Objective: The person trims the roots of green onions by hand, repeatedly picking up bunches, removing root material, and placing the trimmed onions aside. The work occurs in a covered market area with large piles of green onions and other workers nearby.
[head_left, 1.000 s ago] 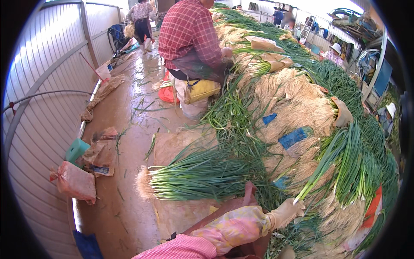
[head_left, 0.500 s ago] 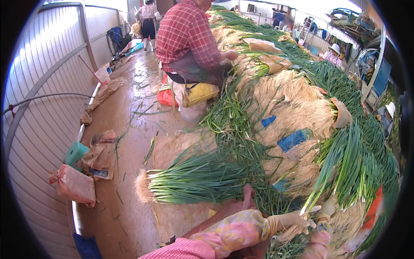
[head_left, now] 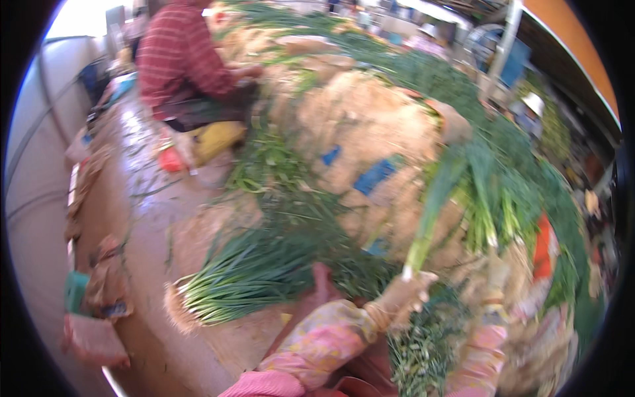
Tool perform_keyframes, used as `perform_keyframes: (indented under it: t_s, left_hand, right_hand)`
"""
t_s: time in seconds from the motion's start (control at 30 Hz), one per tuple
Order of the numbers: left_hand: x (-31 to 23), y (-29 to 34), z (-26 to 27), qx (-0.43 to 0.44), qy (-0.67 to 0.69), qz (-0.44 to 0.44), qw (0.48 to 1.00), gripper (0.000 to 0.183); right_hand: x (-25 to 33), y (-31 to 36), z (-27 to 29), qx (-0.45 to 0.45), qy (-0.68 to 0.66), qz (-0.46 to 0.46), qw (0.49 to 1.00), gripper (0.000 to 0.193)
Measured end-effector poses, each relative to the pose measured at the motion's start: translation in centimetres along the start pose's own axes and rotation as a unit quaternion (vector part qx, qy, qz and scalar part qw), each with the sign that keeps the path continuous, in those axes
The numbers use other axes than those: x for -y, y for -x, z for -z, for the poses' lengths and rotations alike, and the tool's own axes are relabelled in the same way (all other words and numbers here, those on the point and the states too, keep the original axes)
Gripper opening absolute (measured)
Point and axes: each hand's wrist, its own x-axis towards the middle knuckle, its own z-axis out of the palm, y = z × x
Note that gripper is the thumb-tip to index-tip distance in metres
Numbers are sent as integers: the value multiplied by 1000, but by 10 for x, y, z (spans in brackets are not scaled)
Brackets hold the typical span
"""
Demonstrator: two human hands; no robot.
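Observation:
My left hand [head_left: 399, 298], in a pale glove, is closed round the white lower ends of a few green onions [head_left: 426, 231], whose green leaves stand up and away from me. To its right, my right hand [head_left: 497, 272], gloved and blurred, touches or nearly touches the white ends of more green onions [head_left: 488, 221] on the pile; its fingers are too smeared to read. On the floor to my left, a thick laid-out bunch of green onions [head_left: 254, 278] has its roots pointing left and its leaves toward the pile.
A long heap of green onions [head_left: 370, 112] with straw-coloured roots runs into the distance. A co-worker in a red checked shirt [head_left: 175, 63] sits ahead to the left. Loose leaves [head_left: 426, 351] lie by my knees. A pink sack [head_left: 96, 341] and teal container [head_left: 76, 291] line the left wall.
My view has swung right, so the scene sits further left. My left hand's green onions now stand more upright and apart from the pile. My right hand is nearer the white stalk ends.

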Motion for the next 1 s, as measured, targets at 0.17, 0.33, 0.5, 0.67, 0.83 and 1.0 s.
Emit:
perform_keyframes:
  t_s: [0.17, 0.33, 0.5, 0.67, 0.83, 1.0]
  left_hand:
    - [9, -2, 8, -46, 21, 0, 999, 36]
    - [26, -1, -10, -26, 103, 62, 992, 42]
    - [74, -18, 26, 0, 113, 77, 991, 36]
    - [42, 0, 1, -30, 38, 61, 997, 25]
    - [40, 0, 9, -43, 144, 83, 985, 25]
    - [22, 11, -7, -58, 81, 104, 990, 14]
  right_hand:
    - [53, 108, 11, -30, -35, 115, 992, 42]
    - [49, 176, -9, 27, -52, 32, 998, 35]
    - [60, 227, -19, -3, 66, 198, 978, 26]
    - [60, 240, -7, 76, -156, 68, 982, 30]
    - [61, 243, 22, 43, -390, -157, 906, 34]
    - [32, 197, 33, 56, -339, -197, 918, 27]
